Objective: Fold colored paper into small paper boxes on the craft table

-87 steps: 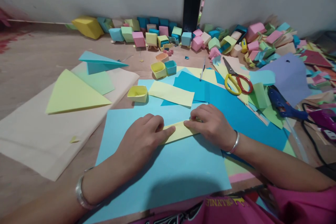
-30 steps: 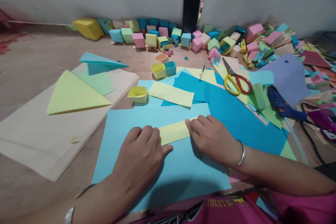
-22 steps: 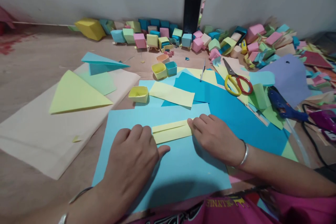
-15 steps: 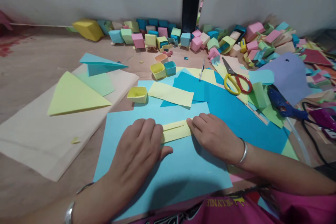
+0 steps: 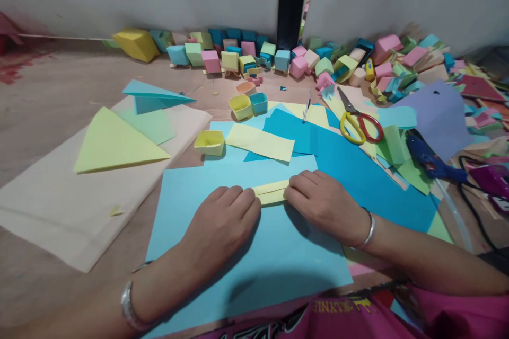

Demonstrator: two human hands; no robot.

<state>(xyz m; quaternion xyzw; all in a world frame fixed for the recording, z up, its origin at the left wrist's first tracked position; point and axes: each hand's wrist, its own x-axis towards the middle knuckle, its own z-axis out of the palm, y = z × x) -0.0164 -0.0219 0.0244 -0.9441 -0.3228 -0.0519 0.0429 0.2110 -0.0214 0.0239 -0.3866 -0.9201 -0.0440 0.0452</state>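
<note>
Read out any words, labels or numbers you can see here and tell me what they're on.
Yellow print on the pink shirt: seen upside down from this camera, letters partly cut off and too unclear to read with certainty.
Scissors, glue gun, phone, paper boxes: no readable text.
</note>
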